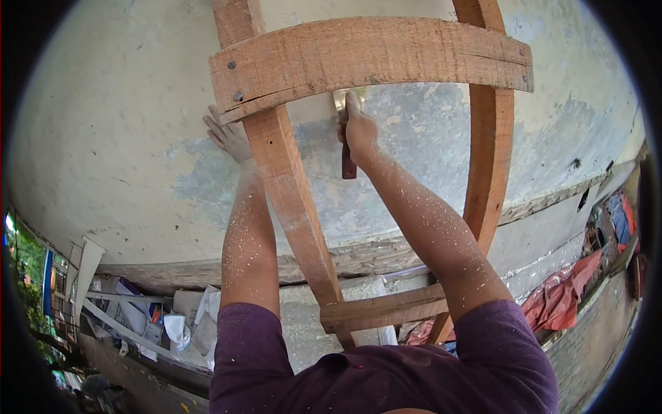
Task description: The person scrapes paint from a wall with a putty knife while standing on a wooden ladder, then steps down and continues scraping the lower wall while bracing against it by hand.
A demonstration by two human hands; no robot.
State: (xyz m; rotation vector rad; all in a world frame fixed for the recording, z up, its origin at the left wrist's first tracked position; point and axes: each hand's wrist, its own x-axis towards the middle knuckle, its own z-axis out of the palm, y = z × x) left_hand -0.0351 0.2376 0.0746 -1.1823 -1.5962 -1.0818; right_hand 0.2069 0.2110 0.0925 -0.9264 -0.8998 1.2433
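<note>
My right hand [360, 130] grips a scraper [349, 163] by its dark reddish-brown handle. The thumb lies along the metal blade, which points up at the wall, and the blade's far end is hidden behind a ladder rung. Pale paint and grey bare patches mottle the wall [386, 138]. Left of the ladder's left rail, my left hand [231, 134] rests against the wall with its fingers spread, partly hidden by the wood. Both forearms are dusted with pale flakes. Between me and the wall stands the wooden ladder [372, 55], and my right arm reaches through it.
A lower rung [383, 308] crosses close to my chest. Below left lie discarded sheets and a white crumpled piece [177, 331] among boards. A red tarp [562, 293] lies below right. A ledge [172, 276] runs along the wall's base.
</note>
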